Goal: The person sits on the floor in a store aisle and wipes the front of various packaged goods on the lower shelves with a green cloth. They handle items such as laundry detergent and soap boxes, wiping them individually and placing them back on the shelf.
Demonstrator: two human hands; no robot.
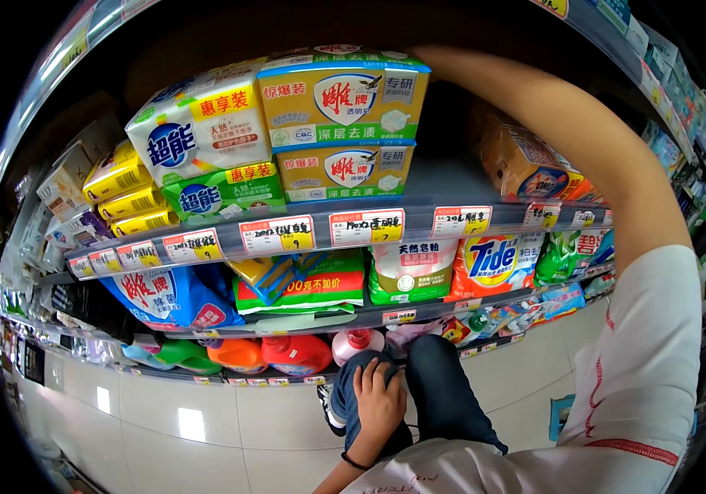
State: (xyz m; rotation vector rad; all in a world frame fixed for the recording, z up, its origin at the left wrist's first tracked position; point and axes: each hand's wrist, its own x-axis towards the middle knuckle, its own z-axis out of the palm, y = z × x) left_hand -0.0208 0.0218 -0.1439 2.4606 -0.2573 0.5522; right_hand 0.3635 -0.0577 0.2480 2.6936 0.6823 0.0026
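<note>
My left hand (pixel 380 395) rests on my bent knee (pixel 353 361), fingers slightly spread and holding nothing. From the right, my bare right forearm (pixel 532 92) reaches over the shelf into its dark depth. The right hand itself is hidden behind a stack of tan, blue and green boxed laundry soap (pixel 334 105). Touching that stack on its left is a white pack of soap (pixel 205 123), on top of a green pack (pixel 226 191). A dark gap of bare shelf (pixel 445 179) separates the tan boxes from an orange OMO pack (pixel 532 160), whose wrapping looks clear.
Price tags (pixel 366 226) line the shelf edge. Below stand a Tide bag (pixel 494 265), a blue detergent bag (pixel 171 296) and a white-and-green soap powder bag (pixel 412 272). Detergent bottles (pixel 297 355) fill the bottom shelf, close to my knees. An upper shelf edge (pixel 50 80) curves overhead.
</note>
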